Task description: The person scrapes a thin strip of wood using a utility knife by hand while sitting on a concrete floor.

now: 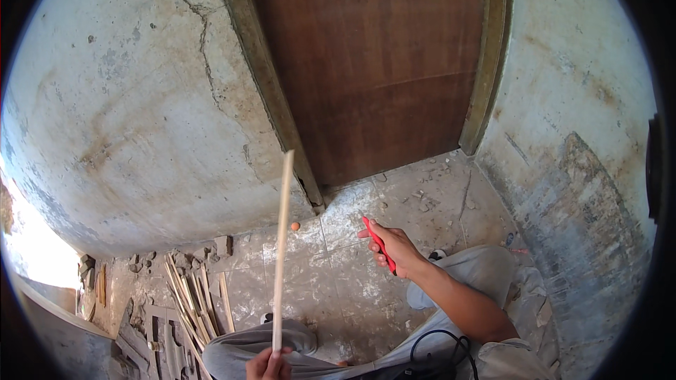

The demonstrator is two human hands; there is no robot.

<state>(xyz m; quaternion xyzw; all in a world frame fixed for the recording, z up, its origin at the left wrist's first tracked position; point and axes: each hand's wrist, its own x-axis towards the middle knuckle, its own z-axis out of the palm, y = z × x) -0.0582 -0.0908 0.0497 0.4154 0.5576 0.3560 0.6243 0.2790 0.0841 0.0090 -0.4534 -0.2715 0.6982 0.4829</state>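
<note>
My left hand [267, 366] is at the lower edge, its fingers closed round the bottom end of a long, thin wooden strip [282, 253]. The strip stands nearly upright in the picture, its far end reaching past the foot of the door frame. Farther right, my right hand [398, 252] is wrapped round a slim red-and-black utility knife [378, 241], which points up and to the left. A gap separates the knife from the strip. Whether a blade is out is too small to tell.
Several wooden strips [190, 295] lie left of my bent legs, beside a grey slotted piece [169, 345] and broken rubble [223, 245]. A small orange ball-like thing [295, 226] sits near the wall. Ahead stands a brown door [373, 63]. A black cable [440, 334] loops by my lap.
</note>
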